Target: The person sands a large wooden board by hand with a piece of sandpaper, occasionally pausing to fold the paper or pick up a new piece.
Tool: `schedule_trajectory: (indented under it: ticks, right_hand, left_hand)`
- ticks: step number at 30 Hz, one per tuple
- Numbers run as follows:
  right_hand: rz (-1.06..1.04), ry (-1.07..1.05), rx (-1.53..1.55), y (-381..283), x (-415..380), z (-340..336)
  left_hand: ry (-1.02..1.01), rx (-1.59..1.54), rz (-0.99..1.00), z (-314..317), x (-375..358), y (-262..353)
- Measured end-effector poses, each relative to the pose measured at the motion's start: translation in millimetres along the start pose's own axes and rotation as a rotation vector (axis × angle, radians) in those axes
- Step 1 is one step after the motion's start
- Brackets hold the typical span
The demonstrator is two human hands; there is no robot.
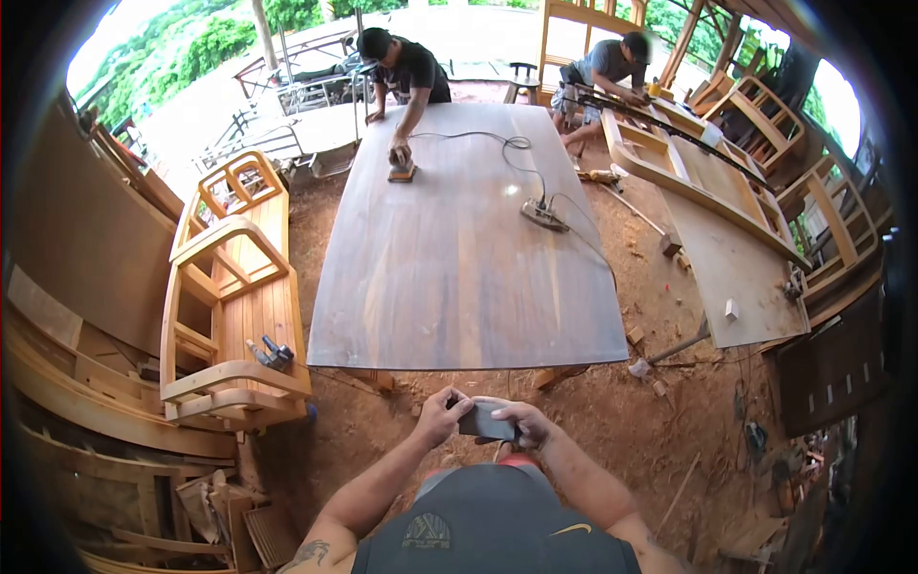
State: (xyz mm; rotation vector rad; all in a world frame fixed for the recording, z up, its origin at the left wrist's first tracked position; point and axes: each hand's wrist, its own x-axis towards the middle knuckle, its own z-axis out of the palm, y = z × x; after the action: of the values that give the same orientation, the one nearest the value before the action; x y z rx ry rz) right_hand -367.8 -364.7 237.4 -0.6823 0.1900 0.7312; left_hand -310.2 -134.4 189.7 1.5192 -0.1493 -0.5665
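In front of my body I hold a small dark grey sheet (486,419), which looks like sandpaper. My left hand (446,417) pinches its left end, and my right hand (526,423) grips its right end, thumb on top. Just beyond my hands is the near edge of a large wooden tabletop (459,277) with dusty, streaked boards. On its right half rests a corded power sander (544,214), its cable looping toward the far edge. At the far left of the tabletop, a co-worker's hand presses on an orange-and-black sander (402,172).
A wooden bench (253,249) stands left, with a dark power tool (275,354) on it. To the right, a second person works at a wooden frame (708,182) above a board (736,277). A mallet (669,245) and wood scraps lie on the dirt floor (612,450).
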Motion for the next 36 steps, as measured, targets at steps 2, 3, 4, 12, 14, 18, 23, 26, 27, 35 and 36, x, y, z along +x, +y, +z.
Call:
schedule_trajectory:
  ticks: [2,3,4,12,14,18,23,26,27,35,36]
  right_hand:
    - [0.018,-0.082,0.136,2,-1,-2]
    - [0.022,-0.079,0.141,3,1,-5]
    - [0.027,-0.076,0.145,5,3,-7]
    - [-0.221,0.311,0.027,-16,-5,-63]
    - [-0.256,0.459,-0.004,-26,-19,-90]
    - [-0.276,0.610,-0.071,-48,-42,-159]
    - [-0.268,0.693,-0.008,-77,-64,-206]
    - [-0.236,0.699,0.004,-91,-68,-244]
    - [-0.234,0.692,-0.015,-96,-70,-252]
    - [-0.359,0.744,-0.067,-126,-83,-277]
    - [-0.361,0.769,-0.050,-129,-84,-269]
  left_hand:
    - [-0.021,-0.015,-0.013,-2,0,6]
    - [-0.020,-0.014,-0.020,-2,1,7]
    - [-0.019,-0.014,-0.027,-3,1,8]
    - [0.227,0.237,0.015,-2,19,-19]
    - [0.235,0.323,-0.017,-9,23,-41]
    - [0.215,0.585,-0.151,-18,15,-53]
    - [0.212,0.816,-0.353,-33,6,-106]
    - [0.257,0.867,-0.458,-32,-6,-121]
    - [0.276,0.865,-0.469,-28,-9,-119]
    - [0.234,0.980,-0.112,15,35,-77]
    - [0.198,0.997,-0.028,23,48,-63]
